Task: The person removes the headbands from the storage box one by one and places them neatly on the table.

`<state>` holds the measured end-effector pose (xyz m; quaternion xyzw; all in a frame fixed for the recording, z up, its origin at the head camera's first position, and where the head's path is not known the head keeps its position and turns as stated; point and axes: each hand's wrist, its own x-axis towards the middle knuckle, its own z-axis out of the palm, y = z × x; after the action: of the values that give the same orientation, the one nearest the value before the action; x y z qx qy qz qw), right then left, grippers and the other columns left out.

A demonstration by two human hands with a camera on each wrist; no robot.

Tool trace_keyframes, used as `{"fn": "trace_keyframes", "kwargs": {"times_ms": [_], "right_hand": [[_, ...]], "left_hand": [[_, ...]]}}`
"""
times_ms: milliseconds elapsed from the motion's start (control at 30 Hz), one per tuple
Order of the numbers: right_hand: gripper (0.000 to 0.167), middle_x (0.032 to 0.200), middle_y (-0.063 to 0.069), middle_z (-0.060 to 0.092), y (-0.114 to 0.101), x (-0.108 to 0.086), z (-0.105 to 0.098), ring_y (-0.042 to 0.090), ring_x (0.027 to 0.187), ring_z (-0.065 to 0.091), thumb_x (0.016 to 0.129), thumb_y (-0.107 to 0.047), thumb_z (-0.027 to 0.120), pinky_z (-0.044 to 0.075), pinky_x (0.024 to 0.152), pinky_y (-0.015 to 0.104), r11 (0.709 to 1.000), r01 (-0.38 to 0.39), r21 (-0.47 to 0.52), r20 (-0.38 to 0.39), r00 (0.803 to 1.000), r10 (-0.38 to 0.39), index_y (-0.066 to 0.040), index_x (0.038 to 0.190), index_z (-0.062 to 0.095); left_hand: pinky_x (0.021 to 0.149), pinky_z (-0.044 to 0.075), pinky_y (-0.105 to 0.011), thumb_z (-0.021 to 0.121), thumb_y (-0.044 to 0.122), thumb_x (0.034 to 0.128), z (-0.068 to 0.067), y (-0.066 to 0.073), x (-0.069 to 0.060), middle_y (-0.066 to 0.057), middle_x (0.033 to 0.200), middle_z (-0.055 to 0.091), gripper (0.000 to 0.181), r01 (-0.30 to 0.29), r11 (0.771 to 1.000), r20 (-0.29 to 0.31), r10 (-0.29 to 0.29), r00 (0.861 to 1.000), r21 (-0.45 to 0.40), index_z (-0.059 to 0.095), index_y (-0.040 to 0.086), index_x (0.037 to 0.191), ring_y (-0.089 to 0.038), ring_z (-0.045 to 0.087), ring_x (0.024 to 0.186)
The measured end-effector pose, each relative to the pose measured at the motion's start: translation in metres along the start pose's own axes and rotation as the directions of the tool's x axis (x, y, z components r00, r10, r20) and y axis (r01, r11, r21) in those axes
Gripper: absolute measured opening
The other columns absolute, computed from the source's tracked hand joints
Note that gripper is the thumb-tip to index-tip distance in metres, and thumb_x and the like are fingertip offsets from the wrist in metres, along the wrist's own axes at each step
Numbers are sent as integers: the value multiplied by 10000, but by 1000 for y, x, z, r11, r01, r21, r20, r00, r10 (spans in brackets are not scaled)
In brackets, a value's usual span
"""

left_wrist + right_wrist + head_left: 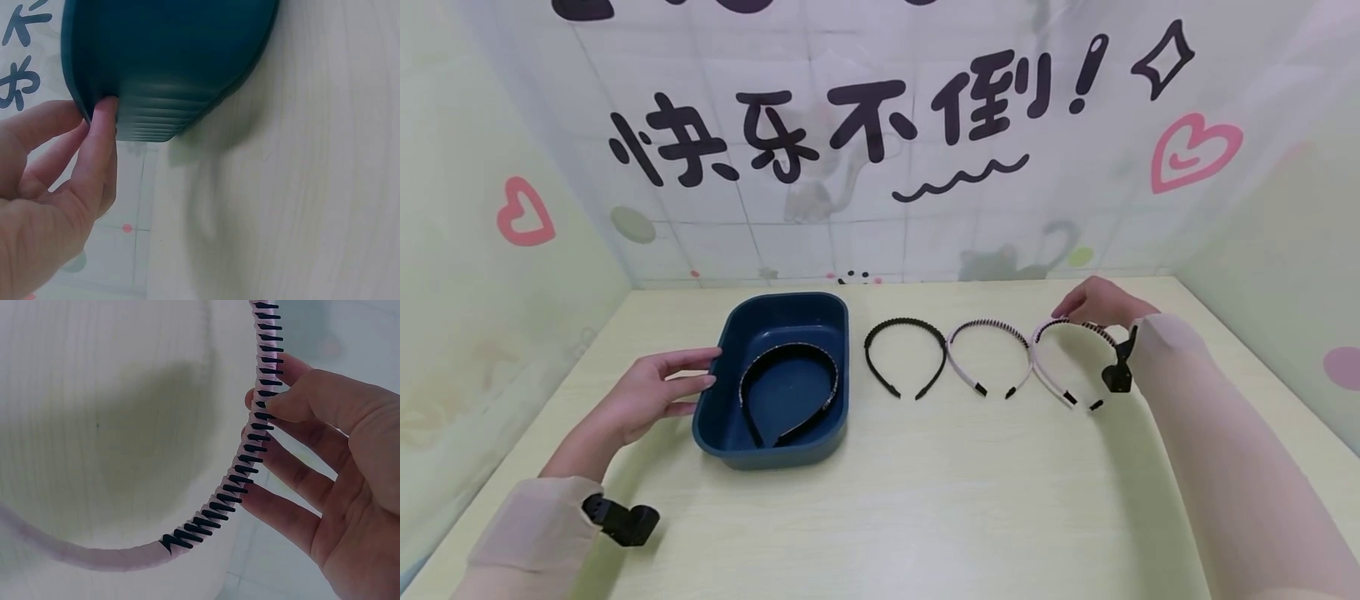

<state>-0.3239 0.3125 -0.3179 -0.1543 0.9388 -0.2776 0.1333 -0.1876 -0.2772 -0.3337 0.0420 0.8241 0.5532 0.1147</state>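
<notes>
My left hand (642, 393) grips the left side of a blue plastic basin (707, 429). In the left wrist view its thumb and fingers pinch the basin's rim. Inside the basin lies a black headband (751, 367) with a glittery edge. At the far right, my right hand (1103, 302) holds a pale pink headband (1047, 367) by its arch. The right wrist view shows thumb and fingers pinching that headband's band (225, 499), which has a row of black teeth along its inner side.
Between basin and right hand, a black headband (868, 358) and another pale pink toothed headband (955, 360) lie in a row on the light wooden table (925, 500). A printed cloth backdrop (865, 242) stands behind, with side panels at left and right.
</notes>
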Motion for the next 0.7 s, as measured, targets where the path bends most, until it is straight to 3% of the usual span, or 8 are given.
{"fn": "trace_keyframes", "kwargs": {"times_ms": [133, 233, 533, 700], "right_hand": [[244, 878, 146, 663, 3, 3, 1, 93, 572, 457, 797, 60, 572, 399, 518, 238, 1000, 1, -3, 17, 1000, 0, 65, 1021, 670], [233, 931, 174, 666, 4, 6, 3, 105, 706, 526, 793, 68, 576, 445, 609, 255, 1000, 20, -22, 15, 1000, -20, 71, 1004, 674], [214, 1007, 217, 642, 10, 8, 8, 301, 936, 576, 801, 61, 582, 474, 756, 363, 999, 0, -52, -3, 1000, -1, 56, 988, 684], [209, 1049, 236, 621, 14, 7, 12, 338, 972, 557, 817, 51, 577, 466, 773, 390, 999, -9, -51, -15, 1000, 8, 53, 997, 682]], "left_hand": [[753, 515, -270, 596, 247, 904, 0, -1, 0, -221, 1356, 332, 618, 3, 1000, 0, -3, 1000, -1, 333, -21, 1395, 10, 535, 936], [750, 516, -270, 598, 244, 904, -1, -2, -1, -208, 1344, 343, 612, 4, 1000, -3, -4, 1000, -2, 340, -15, 1394, 10, 536, 935], [752, 517, -272, 596, 240, 905, 0, 0, 1, -218, 1346, 340, 611, -6, 1000, -2, 6, 1000, 2, 338, -22, 1393, 11, 534, 937], [751, 517, -274, 600, 234, 903, 0, 0, 0, -222, 1345, 341, 612, -2, 1000, -1, 2, 1000, -1, 338, -25, 1391, 8, 535, 935]]}}
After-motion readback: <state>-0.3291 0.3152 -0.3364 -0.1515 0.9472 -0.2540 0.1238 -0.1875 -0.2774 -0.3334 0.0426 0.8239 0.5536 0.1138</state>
